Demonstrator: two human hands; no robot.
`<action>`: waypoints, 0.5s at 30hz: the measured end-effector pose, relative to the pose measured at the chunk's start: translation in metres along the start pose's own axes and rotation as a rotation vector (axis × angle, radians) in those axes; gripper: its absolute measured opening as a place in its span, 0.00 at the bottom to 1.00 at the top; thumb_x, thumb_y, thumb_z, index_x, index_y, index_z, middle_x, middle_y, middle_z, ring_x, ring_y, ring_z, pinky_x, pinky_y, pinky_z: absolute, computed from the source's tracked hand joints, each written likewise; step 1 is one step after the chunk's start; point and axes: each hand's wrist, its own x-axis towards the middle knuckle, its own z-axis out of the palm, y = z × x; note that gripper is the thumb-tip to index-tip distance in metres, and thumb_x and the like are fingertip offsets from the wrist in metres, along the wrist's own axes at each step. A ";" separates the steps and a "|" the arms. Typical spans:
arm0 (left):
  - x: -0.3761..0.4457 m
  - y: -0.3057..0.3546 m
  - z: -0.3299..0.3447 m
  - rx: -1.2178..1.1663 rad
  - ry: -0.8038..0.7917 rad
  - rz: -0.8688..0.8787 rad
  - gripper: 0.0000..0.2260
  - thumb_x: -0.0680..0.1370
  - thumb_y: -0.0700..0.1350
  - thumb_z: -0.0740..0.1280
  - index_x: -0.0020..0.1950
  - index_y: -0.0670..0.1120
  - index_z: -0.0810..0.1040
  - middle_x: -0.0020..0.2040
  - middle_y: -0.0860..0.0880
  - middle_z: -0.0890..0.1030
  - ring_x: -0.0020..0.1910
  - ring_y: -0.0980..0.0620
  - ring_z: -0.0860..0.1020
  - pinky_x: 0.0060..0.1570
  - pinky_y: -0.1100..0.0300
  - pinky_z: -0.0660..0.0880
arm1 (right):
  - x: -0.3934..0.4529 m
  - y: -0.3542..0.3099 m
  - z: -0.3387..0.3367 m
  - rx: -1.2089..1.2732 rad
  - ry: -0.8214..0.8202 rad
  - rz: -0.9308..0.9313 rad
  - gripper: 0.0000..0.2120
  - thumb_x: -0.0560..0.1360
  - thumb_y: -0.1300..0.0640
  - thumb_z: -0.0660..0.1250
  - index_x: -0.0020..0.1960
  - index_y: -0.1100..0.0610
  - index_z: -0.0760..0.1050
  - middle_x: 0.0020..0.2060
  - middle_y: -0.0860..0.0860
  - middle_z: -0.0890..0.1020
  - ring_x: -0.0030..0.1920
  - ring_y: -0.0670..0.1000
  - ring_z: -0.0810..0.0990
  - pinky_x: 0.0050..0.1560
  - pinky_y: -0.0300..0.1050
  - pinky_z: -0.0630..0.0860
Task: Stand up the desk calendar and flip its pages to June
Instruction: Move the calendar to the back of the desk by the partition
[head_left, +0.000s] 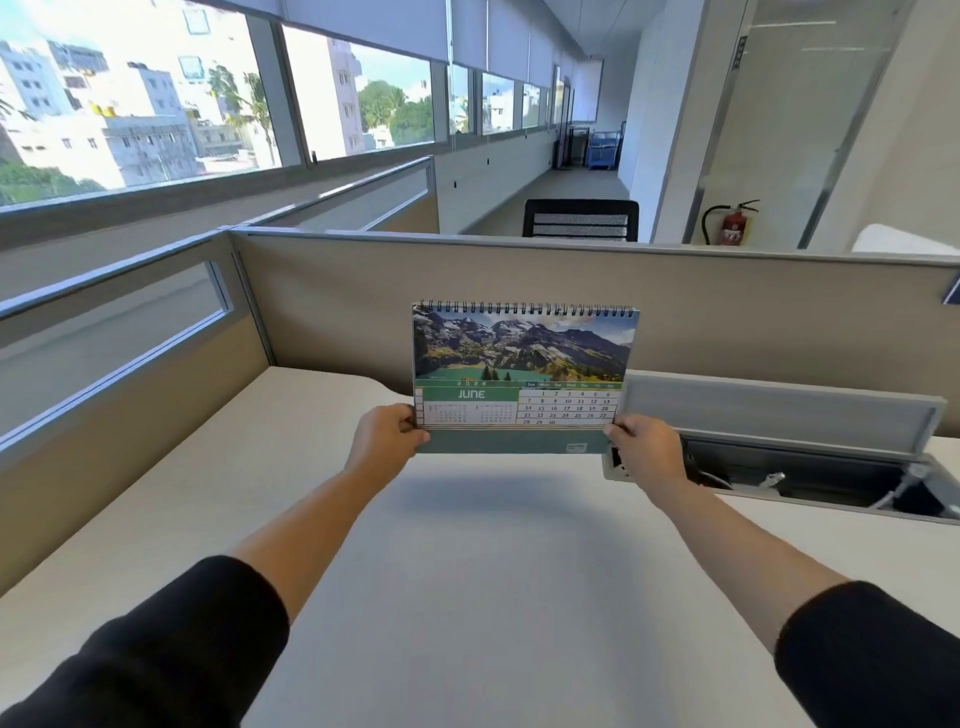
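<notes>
**Holding the calendar up at June, both hands on its lower corners**

Showing the June page, the calendar sits upright in front of the tan partition, over the far part of the white desk. Spiral binding runs along the top edge; a mountain-and-lake photo fills the upper part, with the green "JUNE" band and date grid below. The two tiny month grids under the band are too small to read, and so is the small label on the green base strip.

The left hand pinches the lower left corner, thumb on the front, the other fingers hidden behind the card. The right hand pinches the lower right corner the same way, its fingers also out of sight behind. Whether the base touches the desk or hangs just above it is unclear; a soft shadow lies on the desk below it.

Both black sleeves are cut off by the bottom edge. Right of the calendar, a cable tray in the desk stands with its lid up; the inside is dark, with a white plug barely visible, and the right hand covers its left end.
</notes>
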 end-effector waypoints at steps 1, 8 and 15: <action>0.010 -0.002 0.001 0.007 0.003 -0.006 0.11 0.72 0.35 0.67 0.54 0.37 0.78 0.51 0.39 0.82 0.46 0.39 0.79 0.48 0.46 0.80 | 0.009 0.000 0.005 -0.023 -0.007 0.011 0.13 0.77 0.56 0.60 0.54 0.61 0.80 0.52 0.59 0.83 0.43 0.53 0.73 0.37 0.40 0.66; 0.058 -0.023 0.021 0.035 0.015 -0.064 0.09 0.72 0.37 0.68 0.52 0.39 0.79 0.52 0.40 0.82 0.46 0.40 0.80 0.49 0.47 0.80 | 0.050 0.006 0.038 -0.087 -0.049 0.092 0.13 0.77 0.56 0.61 0.54 0.60 0.80 0.50 0.59 0.84 0.47 0.57 0.80 0.43 0.45 0.75; 0.068 -0.056 0.040 0.064 0.035 -0.136 0.07 0.71 0.36 0.68 0.48 0.38 0.79 0.49 0.39 0.82 0.45 0.40 0.79 0.48 0.47 0.79 | 0.056 0.022 0.066 -0.155 -0.082 0.098 0.12 0.76 0.58 0.61 0.51 0.61 0.81 0.50 0.61 0.83 0.51 0.61 0.78 0.47 0.46 0.73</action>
